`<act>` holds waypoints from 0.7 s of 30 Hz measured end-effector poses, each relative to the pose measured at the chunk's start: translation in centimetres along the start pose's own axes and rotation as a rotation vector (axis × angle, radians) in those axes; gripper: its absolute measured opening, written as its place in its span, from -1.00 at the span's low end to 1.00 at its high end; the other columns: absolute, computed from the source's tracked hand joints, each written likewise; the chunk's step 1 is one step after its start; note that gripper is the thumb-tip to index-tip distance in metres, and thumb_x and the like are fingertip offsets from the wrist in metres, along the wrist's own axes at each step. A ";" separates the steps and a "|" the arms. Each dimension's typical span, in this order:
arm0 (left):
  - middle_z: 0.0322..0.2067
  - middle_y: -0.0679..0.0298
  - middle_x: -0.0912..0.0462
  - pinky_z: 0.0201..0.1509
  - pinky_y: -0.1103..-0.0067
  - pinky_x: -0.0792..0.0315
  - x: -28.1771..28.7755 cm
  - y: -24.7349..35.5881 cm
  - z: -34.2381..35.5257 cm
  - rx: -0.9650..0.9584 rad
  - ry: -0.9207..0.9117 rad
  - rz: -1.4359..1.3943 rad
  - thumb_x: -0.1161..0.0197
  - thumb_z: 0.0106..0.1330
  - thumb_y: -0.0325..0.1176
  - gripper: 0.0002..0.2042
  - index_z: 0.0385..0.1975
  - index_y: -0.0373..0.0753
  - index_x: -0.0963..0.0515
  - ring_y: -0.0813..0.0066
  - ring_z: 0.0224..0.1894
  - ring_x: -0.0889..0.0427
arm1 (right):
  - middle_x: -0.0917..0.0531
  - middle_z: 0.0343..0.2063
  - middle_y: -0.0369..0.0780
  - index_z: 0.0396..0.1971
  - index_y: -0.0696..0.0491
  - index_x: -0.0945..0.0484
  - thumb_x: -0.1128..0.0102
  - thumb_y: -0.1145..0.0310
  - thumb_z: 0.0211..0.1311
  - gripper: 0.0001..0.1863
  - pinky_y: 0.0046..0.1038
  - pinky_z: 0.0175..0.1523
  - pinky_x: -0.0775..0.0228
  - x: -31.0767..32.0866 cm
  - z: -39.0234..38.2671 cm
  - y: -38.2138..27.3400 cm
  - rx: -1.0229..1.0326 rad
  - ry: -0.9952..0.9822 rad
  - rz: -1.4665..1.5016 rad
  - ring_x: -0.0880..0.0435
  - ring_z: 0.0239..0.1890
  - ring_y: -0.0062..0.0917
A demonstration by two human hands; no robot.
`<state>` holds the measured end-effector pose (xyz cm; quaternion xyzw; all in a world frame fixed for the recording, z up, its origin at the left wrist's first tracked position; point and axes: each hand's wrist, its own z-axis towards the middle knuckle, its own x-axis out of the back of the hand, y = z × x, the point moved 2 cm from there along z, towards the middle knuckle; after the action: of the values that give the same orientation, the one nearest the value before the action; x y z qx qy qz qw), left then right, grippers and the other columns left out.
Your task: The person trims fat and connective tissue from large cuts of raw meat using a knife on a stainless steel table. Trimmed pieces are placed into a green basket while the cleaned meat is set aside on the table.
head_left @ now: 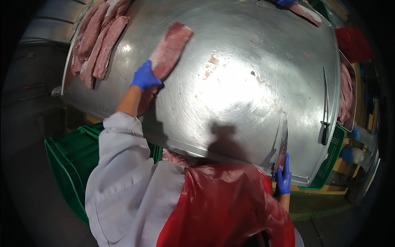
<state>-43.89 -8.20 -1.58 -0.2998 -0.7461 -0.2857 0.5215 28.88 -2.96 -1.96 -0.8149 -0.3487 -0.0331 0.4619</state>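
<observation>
My left hand [146, 76], in a blue glove, grips a long pork loin [173, 46] near its middle. The loin lies slantwise on the metal table [242, 37], its near end partly hidden by my hand and wrist. At the table's near right edge, my blue-gloved right hand [283, 180] is closed at the handle end of a knife [284, 142]. One finger stretches up beside the blade, which points away from me. Most of that handle is hidden by the hand.
Several pork loins [98, 43] lie at the far left. A second knife [325, 103] rests at the right, near a tray of meat strips [346, 94]. Green crates [68, 156] stand below left. Another person's gloved hand [284, 2] touches meat [305, 13] at the far edge.
</observation>
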 end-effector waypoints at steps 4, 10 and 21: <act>0.03 -0.05 -0.53 0.16 0.20 -0.42 -2.5 12.0 -7.4 -0.302 -0.019 0.068 -0.54 -0.33 -0.18 -0.22 0.03 -0.28 -0.42 -0.10 0.07 -0.53 | -0.45 -0.58 -0.39 0.52 -0.22 0.02 0.07 0.50 0.39 -0.26 -0.61 -0.48 -0.29 3.0 0.9 -0.2 0.061 -0.008 0.069 -0.35 -0.58 -0.75; 0.17 0.08 -0.48 0.21 0.15 -0.27 -9.1 24.3 -14.1 -0.862 0.337 0.244 -0.36 -0.06 -0.31 -0.61 -0.17 -0.14 -0.50 0.12 0.25 -0.41 | -0.46 -0.59 -0.37 0.52 -0.25 0.05 0.01 0.48 0.39 -0.23 -0.57 -0.45 -0.32 10.4 3.0 1.0 0.191 0.019 -0.107 -0.34 -0.58 -0.74; 0.43 -0.21 0.11 0.36 -0.08 -0.15 -12.4 37.4 -16.5 0.006 0.124 -0.411 -0.53 -0.12 0.00 0.02 0.36 -0.24 -0.11 -0.24 0.39 -0.12 | -0.57 -0.44 -0.32 0.53 -0.24 0.06 -0.03 0.46 0.39 -0.22 -0.59 -0.31 -0.49 16.2 4.5 6.8 0.437 0.125 0.035 -0.50 -0.47 -0.73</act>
<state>-2.63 2.33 -4.25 -0.1217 -0.7589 -0.4016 0.4980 43.99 7.04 -3.42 -0.6978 -0.3041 0.0008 0.6485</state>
